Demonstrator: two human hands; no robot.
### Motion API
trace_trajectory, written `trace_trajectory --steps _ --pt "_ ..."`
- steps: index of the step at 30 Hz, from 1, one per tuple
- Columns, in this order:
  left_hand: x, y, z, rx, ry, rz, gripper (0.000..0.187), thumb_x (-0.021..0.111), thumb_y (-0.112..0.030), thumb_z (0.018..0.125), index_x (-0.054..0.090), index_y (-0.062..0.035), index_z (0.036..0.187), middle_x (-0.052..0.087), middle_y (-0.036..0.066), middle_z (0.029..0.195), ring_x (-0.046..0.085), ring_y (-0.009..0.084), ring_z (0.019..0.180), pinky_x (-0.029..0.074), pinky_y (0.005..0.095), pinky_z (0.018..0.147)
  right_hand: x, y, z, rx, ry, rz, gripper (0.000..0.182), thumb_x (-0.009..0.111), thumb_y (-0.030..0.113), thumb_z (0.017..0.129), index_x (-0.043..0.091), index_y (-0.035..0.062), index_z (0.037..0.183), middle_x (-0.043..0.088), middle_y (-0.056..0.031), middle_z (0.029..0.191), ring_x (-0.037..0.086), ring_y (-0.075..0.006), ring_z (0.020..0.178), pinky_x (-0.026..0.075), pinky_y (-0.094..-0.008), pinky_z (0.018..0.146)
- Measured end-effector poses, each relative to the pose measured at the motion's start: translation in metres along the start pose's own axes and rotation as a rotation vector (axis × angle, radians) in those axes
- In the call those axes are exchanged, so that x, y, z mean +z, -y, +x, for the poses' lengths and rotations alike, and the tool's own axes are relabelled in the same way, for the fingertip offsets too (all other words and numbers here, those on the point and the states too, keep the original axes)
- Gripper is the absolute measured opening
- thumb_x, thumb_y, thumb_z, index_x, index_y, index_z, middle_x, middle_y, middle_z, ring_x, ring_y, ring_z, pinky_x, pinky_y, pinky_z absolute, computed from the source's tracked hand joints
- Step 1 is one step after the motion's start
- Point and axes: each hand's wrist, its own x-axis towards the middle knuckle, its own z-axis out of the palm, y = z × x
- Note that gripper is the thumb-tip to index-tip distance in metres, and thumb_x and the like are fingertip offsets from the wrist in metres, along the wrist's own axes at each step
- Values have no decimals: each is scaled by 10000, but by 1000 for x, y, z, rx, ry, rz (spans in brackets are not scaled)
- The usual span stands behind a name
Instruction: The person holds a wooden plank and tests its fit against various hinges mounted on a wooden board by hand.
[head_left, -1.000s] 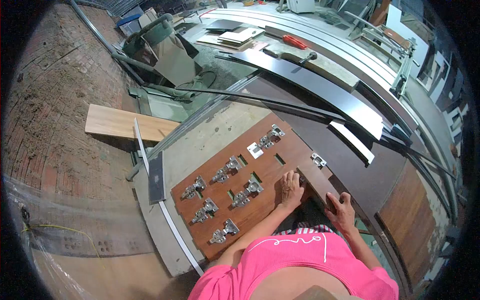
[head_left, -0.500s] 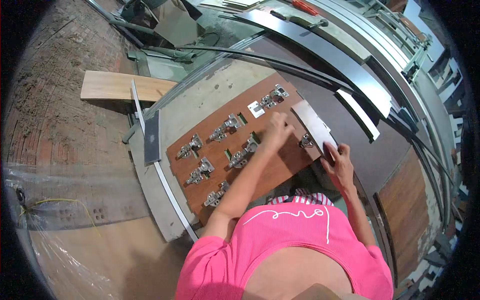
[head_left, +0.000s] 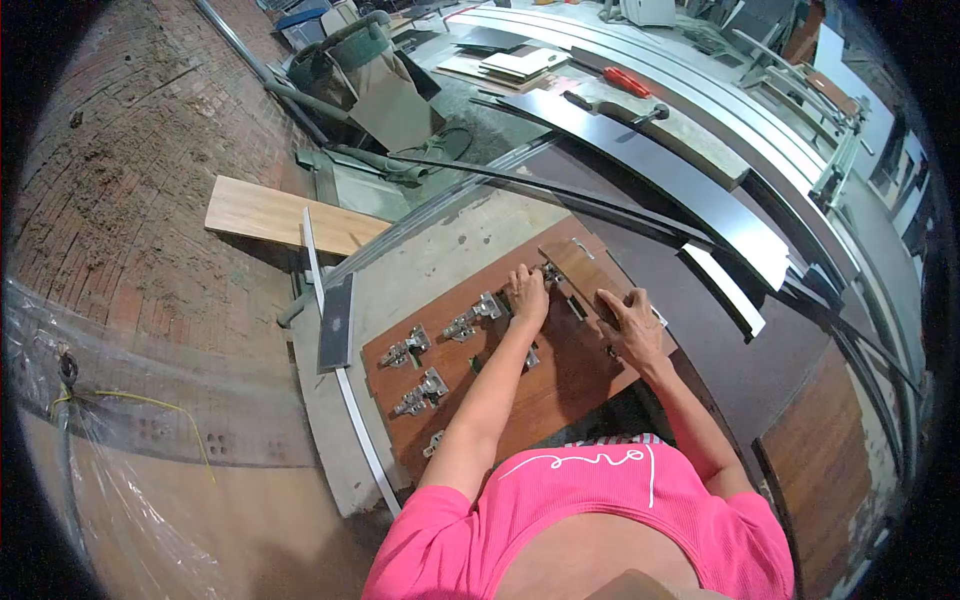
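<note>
A row-by-row set of metal cabinet hinges (head_left: 421,391) lies on a reddish-brown board (head_left: 585,385). My left hand (head_left: 528,299) is over the upper part of the board, fingers bent and closed at the near end of a hinge (head_left: 552,272); its grip is partly hidden. My right hand (head_left: 637,328) grips a narrow brown wooden strip (head_left: 578,268) at its near end. This strip lies slanted over the board's right side, its far end beside that hinge. My left forearm covers some of the other hinges.
Under the board is a pale, stained worktop (head_left: 465,232). A grey-black block (head_left: 337,322) and a thin metal strip (head_left: 368,440) lie at its left. Beyond are long dark panels (head_left: 650,165), a hammer (head_left: 650,115) and a red-handled tool (head_left: 626,81). Clear plastic (head_left: 130,400) hangs left.
My left hand has moved to the hinge at the upper part of the board. The strip in my right hand has shifted left over the board and changed tilt. The camera view has shifted too.
</note>
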Motion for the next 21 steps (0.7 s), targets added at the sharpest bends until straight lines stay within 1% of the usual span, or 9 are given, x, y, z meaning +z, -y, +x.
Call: trace_trajectory --steps 8,10,11,13,14,17,18,19,21 --pt "-2 -1 -1 6 6 -91 216 548 -82 816 638 -88 1013 511 141 1109 465 361 1094 417 528 882 -2 -2 4 -19 35 32 450 664 276 808 546 242 1240 450 -158 1041 522 -339 976 492 -423 780" --pt "17 5 -1 51 -169 -148 225 548 -82 809 630 -97 1018 504 135 1113 457 362 1101 406 545 876 6 -4 5 3 -26 27 433 662 268 819 561 241 1240 457 -171 1066 539 -349 968 493 -425 788" --pt "14 3 -3 54 -197 -199 235 544 -85 798 618 -92 1020 498 132 1118 454 360 1103 403 548 860 9 -6 5 -17 31 14 433 662 268 819 561 241 1240 457 -171 1066 539 -349 968 493 -425 788" --pt "13 5 -3 38 -173 -180 183 524 -67 786 629 -75 935 527 145 1058 470 357 1084 410 532 847 10 -10 6 -24 31 24 477 669 277 815 537 267 1274 460 -199 1123 607 -359 899 510 -419 777" --pt "28 14 2 105 -187 -156 155 536 -52 769 630 -62 892 543 153 1026 494 357 1064 409 528 854 12 -9 6 -59 16 -7 479 667 274 821 534 263 1281 460 -219 1138 614 -367 877 513 -416 772" --pt "-18 8 -13 14 -48 -337 156 552 -39 748 624 -52 886 551 161 1004 520 362 1035 416 509 854 7 10 8 -38 71 28 478 665 271 824 533 263 1283 461 -230 1158 610 -377 889 514 -419 766" --pt "-50 9 -24 33 -19 -288 273 581 -9 753 598 -2 1025 546 177 1043 559 351 988 461 442 862 9 17 8 -77 55 25 475 661 268 825 531 263 1282 462 -231 1173 606 -381 907 515 -423 758" --pt "-62 20 -34 16 -25 -288 273 581 -9 753 598 -2 1025 546 177 1043 559 351 988 461 442 862 12 24 8 -92 66 25 475 661 268 825 531 263 1282 462 -231 1173 606 -381 907 515 -423 758" --pt "-82 47 -52 -8 -255 -369 200 562 -42 748 593 -42 945 559 153 987 537 364 1000 436 459 857 18 39 10 -183 96 75 488 667 266 812 526 269 1279 467 -198 1116 576 -362 938 507 -421 772"
